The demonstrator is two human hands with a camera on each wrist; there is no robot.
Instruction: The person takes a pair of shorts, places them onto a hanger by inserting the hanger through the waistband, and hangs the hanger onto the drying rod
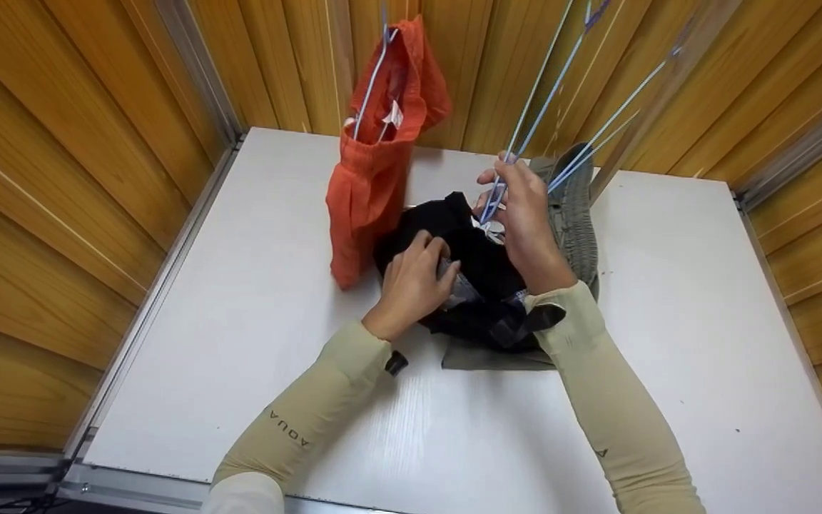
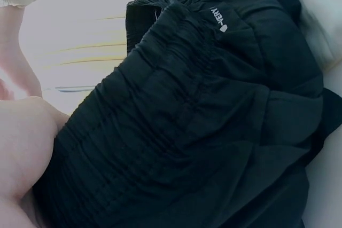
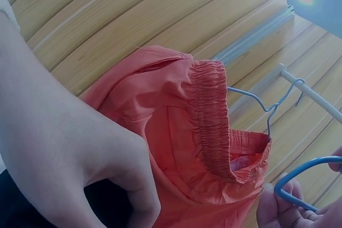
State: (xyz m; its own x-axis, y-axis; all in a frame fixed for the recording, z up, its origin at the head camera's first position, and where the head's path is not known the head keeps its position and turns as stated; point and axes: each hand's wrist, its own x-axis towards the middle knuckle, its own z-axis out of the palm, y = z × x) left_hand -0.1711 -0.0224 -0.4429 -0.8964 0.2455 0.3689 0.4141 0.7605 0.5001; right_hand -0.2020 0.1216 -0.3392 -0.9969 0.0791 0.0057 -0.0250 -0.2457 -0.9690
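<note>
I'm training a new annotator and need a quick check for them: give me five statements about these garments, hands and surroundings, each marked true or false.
1. The orange garment is on a hanger. True.
2. The left hand holds the blue hanger beside the black garment. False: the right hand holds it, while the left hand grips the black garment.
3. In the head view, part of the grey-green garment shows to the right of the black one. True.
4. The tabletop is dark brown. False: it is white.
5. The black garment carries white lettering. True.
</note>
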